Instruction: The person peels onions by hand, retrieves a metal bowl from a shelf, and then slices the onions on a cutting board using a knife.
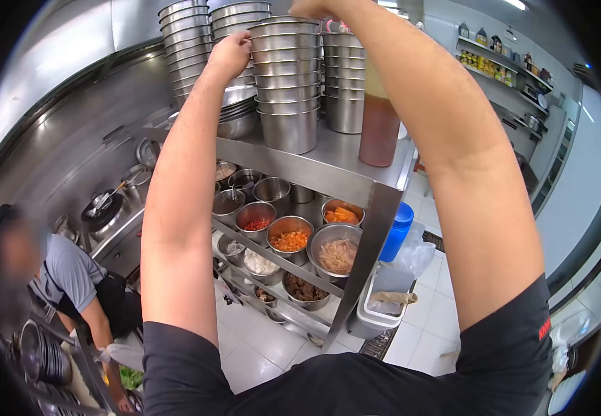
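Observation:
A tall stack of nested steel pots stands on the steel shelf top in front of me. My left hand is raised at its upper left side, fingers curled at the rim of a pot near the top. Over the top pot reaches my right hand, with its fingers bent down by the rim; the frame's upper edge cuts off part of it. Other pot stacks stand left and right of this one. A bottle of reddish-brown liquid is below my right forearm.
Lower shelves hold bowls of orange diced food, pale strips and dark pieces. A blue container and grey bin stand beside the rack. At lower left, a co-worker bends over. Behind them is a wok.

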The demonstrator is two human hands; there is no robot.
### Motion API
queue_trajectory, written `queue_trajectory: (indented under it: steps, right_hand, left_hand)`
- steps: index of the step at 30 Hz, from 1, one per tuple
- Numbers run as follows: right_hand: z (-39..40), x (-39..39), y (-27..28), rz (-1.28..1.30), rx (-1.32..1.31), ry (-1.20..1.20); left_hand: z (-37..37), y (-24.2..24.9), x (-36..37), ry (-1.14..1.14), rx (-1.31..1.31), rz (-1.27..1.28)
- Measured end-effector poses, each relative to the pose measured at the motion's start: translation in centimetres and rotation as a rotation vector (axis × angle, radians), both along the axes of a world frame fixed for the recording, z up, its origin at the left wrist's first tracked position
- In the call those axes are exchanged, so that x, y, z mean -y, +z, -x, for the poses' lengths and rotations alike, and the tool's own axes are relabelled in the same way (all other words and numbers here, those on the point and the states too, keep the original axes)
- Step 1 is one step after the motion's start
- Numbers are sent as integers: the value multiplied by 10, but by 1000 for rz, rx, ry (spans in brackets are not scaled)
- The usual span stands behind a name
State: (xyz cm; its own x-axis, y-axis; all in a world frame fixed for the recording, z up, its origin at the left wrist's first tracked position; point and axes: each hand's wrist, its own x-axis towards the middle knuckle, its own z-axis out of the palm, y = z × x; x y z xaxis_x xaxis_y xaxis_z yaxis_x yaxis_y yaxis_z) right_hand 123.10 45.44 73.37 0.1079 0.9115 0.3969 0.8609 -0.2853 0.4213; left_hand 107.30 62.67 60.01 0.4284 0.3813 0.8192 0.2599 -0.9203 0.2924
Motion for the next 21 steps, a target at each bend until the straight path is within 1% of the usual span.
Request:
queue_trajectory:
  steps: [1,3,4,7,10,11,13,14,16,19,20,21]
  right_hand:
    - [-9,-5,-2,-5,-107,-30]
    - [23,18,-17,-22,-316,-84]
    - [32,18,-19,-33,-418,-111]
    - [39,1,-15,21,-600,-238]
    - [2,-54,9,164,-610,-192]
    - [0,-61,11,169,-638,-203]
    - [-5,-73,10,177,-700,-226]
    - [-8,-79,11,169,-651,-225]
    - [-14,-94,16,151,-551,-224]
    - [-19,-97,17,130,-412,-213]
    - [26,-54,3,-91,-195,-233]
    - [38,-41,-3,-285,-254,-200]
  left_hand:
    - [-6,-1,-8,-23,-19,-22]
    - [-16,3,-19,-60,-52,-72]
    - [-19,6,-18,-59,-62,-26]
    - [-35,13,-21,-163,-13,134]
    - [-71,27,-63,-264,-27,109]
    - [-82,32,-78,-295,-33,103]
    - [-95,40,-95,-254,-100,45]
    - [-100,43,-100,-214,-136,-2]
    - [-117,37,-119,-361,-38,134]
    - [-87,39,-60,-362,-88,466]
    - [-83,38,-59,-386,-81,452]
    - [-80,37,-61,-407,-73,443]
